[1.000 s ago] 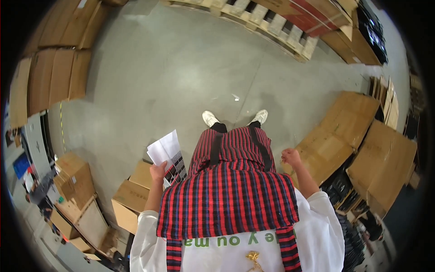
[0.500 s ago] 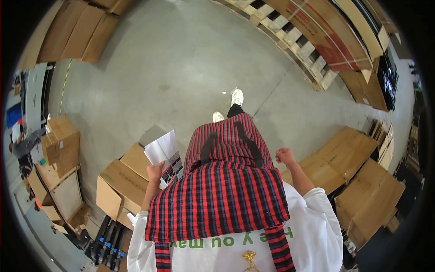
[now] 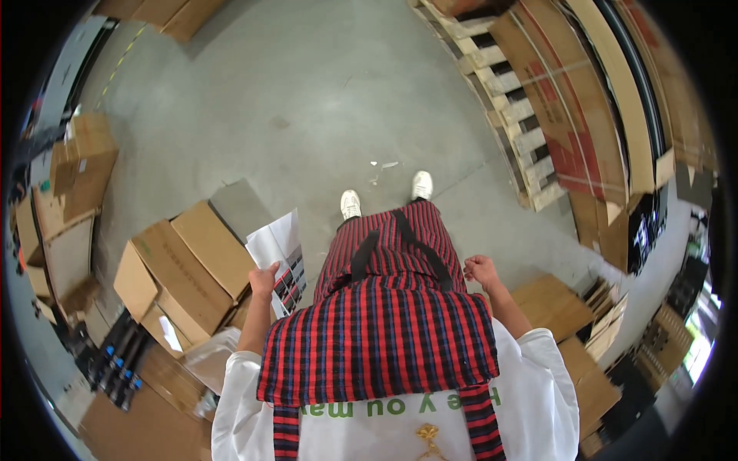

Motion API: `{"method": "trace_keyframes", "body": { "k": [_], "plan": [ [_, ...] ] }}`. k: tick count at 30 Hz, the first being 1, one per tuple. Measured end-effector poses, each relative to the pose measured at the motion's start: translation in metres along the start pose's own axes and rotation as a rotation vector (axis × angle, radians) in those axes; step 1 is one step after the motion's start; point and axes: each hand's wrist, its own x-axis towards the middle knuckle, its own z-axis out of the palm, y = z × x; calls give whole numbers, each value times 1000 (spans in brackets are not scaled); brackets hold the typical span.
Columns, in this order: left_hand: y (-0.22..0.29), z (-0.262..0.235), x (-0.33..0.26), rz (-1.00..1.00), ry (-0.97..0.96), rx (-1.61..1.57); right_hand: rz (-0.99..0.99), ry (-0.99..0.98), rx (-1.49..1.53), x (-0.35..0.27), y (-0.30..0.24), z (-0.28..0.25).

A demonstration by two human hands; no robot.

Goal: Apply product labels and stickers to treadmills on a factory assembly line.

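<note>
My left hand (image 3: 264, 280) grips some white printed sheets of paper (image 3: 275, 244), thumb on top, beside the left side of my body. Dark and red printed blocks show on the lower part of the sheets. My right hand (image 3: 482, 272) hangs on the other side with its fingers curled in, and nothing shows in it. Between my hands is the red, black and blue striped apron (image 3: 377, 346) that I wear over a white top, with a black tie across its lower part.
Open cardboard boxes (image 3: 181, 280) stand on the left, and a wooden pallet (image 3: 511, 115) bearing large cartons (image 3: 565, 100) is at the far right. More cardboard (image 3: 550, 307) lies near my right arm. Small white scraps (image 3: 390, 164) dot the grey floor (image 3: 307, 92) ahead of my shoes.
My feet have changed from one ahead of the other to nearly side by side. The view has turned, shifting the pallet and boxes. The papers stay in my left hand.
</note>
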Motion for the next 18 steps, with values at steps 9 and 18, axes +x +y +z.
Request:
{"method": "trace_keyframes", "body": {
  "k": [9, 18],
  "plan": [
    [-16, 116, -104, -174, 238, -315, -359, -154, -411, 110, -108, -99],
    [90, 166, -115, -128, -82, -262, -405, -152, -832, 172, -112, -97]
  ]
}}
